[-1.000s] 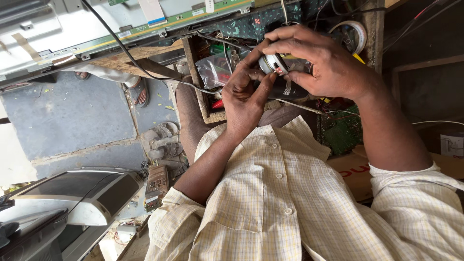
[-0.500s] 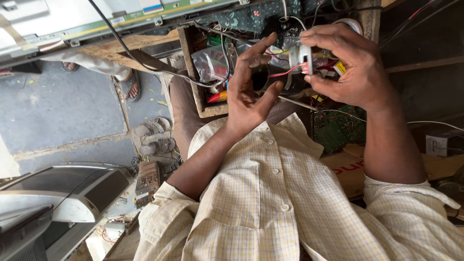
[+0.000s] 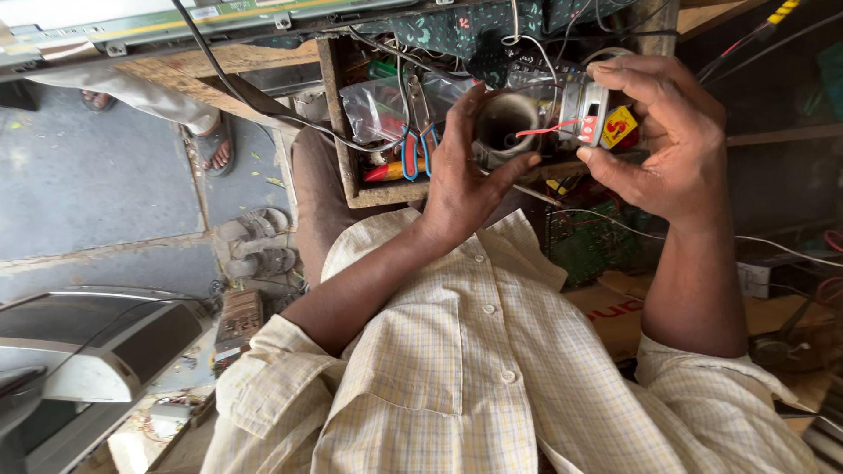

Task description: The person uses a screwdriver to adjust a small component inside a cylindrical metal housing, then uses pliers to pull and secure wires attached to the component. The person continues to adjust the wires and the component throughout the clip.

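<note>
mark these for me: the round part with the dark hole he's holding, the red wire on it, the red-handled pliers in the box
round part (image 3: 507, 125), head view, on its grey rim beside the dark hole.
red wire (image 3: 549, 131), head view, mid-length of the strand across the part.
red-handled pliers (image 3: 409, 156), head view, on the red handle in the wooden box.

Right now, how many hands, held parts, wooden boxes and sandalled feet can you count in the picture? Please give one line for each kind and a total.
Hands: 2, the left hand and the right hand, both on the held part
Round motor-like part with red wire: 1
Wooden box of tools: 1
Sandalled foot of another person: 1
Total: 5
</note>
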